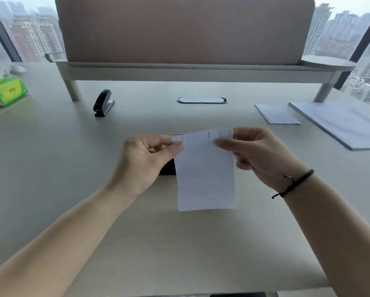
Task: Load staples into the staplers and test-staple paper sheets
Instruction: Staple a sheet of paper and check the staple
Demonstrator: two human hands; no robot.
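Observation:
A small white paper slip (205,172) hangs above the desk's middle, with several staples along its top edge. My left hand (149,157) pinches its top left corner between thumb and fingers. My right hand (257,153) pinches the top right part, thumb on the front. A dark object (168,168), partly hidden behind the slip and my left hand, lies on the desk; I cannot tell what it is. A black stapler (103,103) stands shut at the back left, well away from both hands.
A small stack of paper slips (276,114) and a larger sheet stack (342,125) lie at the right. A green tissue pack (7,91) sits far left. A raised shelf with a padded screen (186,31) spans the back, with a cable grommet (201,100) below.

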